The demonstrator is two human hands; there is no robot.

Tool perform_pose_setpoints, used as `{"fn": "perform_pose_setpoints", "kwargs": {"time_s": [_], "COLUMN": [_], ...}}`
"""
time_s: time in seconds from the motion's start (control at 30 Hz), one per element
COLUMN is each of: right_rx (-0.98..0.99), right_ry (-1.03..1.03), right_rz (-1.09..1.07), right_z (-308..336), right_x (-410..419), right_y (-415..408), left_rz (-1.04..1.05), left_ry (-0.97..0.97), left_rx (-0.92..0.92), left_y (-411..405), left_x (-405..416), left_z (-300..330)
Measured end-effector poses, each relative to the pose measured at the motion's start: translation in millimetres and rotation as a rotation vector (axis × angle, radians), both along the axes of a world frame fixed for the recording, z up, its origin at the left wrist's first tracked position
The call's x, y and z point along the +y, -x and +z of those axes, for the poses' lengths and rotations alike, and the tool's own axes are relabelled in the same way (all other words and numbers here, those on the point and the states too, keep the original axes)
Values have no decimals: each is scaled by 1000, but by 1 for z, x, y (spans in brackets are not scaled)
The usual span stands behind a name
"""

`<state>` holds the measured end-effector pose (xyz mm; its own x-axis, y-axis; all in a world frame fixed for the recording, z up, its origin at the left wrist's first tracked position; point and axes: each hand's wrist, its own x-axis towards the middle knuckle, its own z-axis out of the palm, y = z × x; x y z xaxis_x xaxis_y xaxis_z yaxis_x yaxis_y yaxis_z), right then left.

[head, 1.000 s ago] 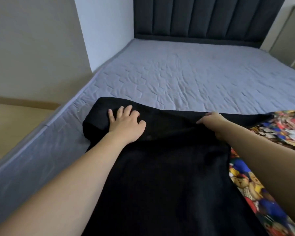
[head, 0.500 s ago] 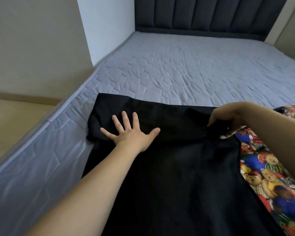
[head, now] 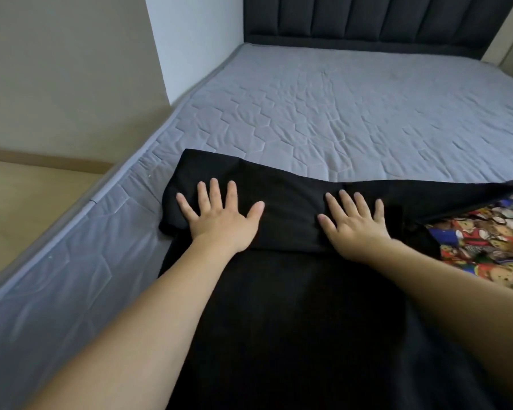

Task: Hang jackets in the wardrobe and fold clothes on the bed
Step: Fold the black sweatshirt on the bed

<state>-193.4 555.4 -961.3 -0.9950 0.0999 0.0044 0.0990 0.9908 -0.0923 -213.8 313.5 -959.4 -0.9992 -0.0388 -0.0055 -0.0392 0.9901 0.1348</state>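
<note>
Fingers (head: 216, 190) of both hands lie spread and straight, the left hand (head: 219, 217) and right hand (head: 356, 223) pressing a folded black fabric garment (head: 293, 208) flat, likely setting its crease, near the quilted grey mattress (head: 338, 113) edge.

black garment (head: 293, 321) cropped below, patterned cloth (head: 486, 241) perhaps partly covered

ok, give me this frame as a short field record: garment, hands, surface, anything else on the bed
garment: black garment, far end folded back on itself, spread on the mattress
left hand: left hand flat on the fold, fingers spread
right hand: right hand flat on the fold, fingers spread
surface: grey quilted mattress
other: teddy-bear print fabric, partly under the garment's right edge
backdrop: dark padded headboard
</note>
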Motion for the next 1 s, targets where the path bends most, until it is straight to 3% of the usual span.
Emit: {"fn": "perform_pose_setpoints", "kwargs": {"time_s": [0.17,0.3,0.37,0.43,0.53,0.67,0.8,0.9,1.0], "right_rx": [-32,36,-12,-4,-36,38,52,-56,-11], "right_ry": [13,69,76,-29,-240,-425,-148,-194,-194], "right_rz": [-65,-361,-315,-231,-279,-216,-187,-288,-330], "right_z": [-17,6,21,38,47,25,22,25,27], "right_x": [14,25,33,43,63,64,34,51,67], "right_y": [4,15,21,27,24,17,33,33,26], "left_rz": [58,101,94,59,0,-59,-89,-62,-20], "left_ry": [26,65,162,239,302,216,81,144,240], "left_rx": [47,71,59,9,-72,-214,-28,-42,-3], "left_y": [-15,-8,-7,-2,9,19,34,29,23], "left_x": [-14,-19,-21,-17,-3,15,19,24,24], "left_z": [-10,14,24,35,49,45,37,27,21]}}
